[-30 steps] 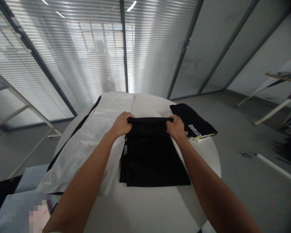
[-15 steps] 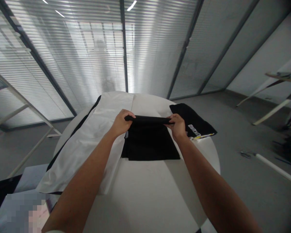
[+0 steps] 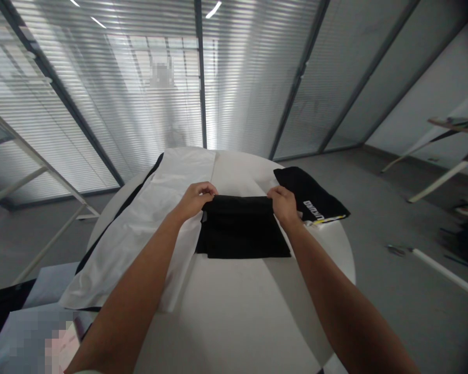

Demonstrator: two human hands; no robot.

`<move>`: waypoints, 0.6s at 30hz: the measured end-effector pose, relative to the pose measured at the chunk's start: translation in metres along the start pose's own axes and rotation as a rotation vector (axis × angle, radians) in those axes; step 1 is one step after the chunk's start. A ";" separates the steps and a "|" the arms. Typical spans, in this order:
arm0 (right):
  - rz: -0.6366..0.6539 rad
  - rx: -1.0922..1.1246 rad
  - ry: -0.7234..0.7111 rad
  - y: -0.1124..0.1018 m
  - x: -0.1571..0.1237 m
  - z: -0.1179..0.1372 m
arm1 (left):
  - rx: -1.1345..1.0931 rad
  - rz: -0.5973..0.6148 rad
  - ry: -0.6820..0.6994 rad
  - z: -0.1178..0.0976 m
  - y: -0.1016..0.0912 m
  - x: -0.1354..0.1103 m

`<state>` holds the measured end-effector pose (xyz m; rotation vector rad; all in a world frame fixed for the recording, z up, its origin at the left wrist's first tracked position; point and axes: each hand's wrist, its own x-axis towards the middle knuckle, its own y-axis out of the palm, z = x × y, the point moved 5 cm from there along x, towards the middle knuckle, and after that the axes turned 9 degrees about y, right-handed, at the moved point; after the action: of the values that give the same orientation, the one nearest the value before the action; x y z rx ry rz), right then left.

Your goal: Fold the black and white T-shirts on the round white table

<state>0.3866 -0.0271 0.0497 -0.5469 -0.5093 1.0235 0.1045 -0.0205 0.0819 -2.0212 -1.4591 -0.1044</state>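
A folded black cloth [image 3: 242, 234] lies on the white round table [image 3: 234, 306], its far edge turned over toward me. My left hand [image 3: 197, 201] pinches the far left corner of the fold between thumb and fingers. At the opposite corner, my right hand [image 3: 284, 205] is closed on the same folded edge. Just beyond my right hand rests a black fabric pouch [image 3: 308, 189] with white lettering and a yellow strip along its near edge. A white sheet of fabric [image 3: 140, 223] with a dark border spreads under and beside my left forearm.
Glass partitions with blinds [image 3: 242, 78] stand behind the table. A pale metal frame [image 3: 62, 182] is at the left, above papers [image 3: 54, 283] by the table. On the right floor lies a white pole [image 3: 444, 272], with a wooden-topped table [image 3: 452, 124] farther back.
Both hands have moved slightly down and nearer to me, laying the raised black fold flatter on the cloth beneath. The pouch and white fabric stay where they were.
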 end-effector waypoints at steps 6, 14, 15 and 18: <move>-0.059 -0.087 -0.016 -0.007 -0.010 0.011 | 0.140 0.107 -0.001 -0.011 0.004 -0.001; -0.151 -0.205 -0.286 -0.003 -0.018 0.024 | 0.784 0.096 -0.042 -0.032 0.014 -0.001; -0.136 -0.199 -0.327 0.000 -0.021 0.026 | 0.823 0.085 -0.034 -0.035 0.020 -0.001; -0.072 -0.213 -0.447 0.014 -0.033 0.034 | 0.931 0.051 -0.001 -0.040 0.041 -0.005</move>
<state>0.3413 -0.0447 0.0620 -0.4824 -1.0358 1.0312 0.1502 -0.0537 0.0939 -1.2764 -1.1329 0.5076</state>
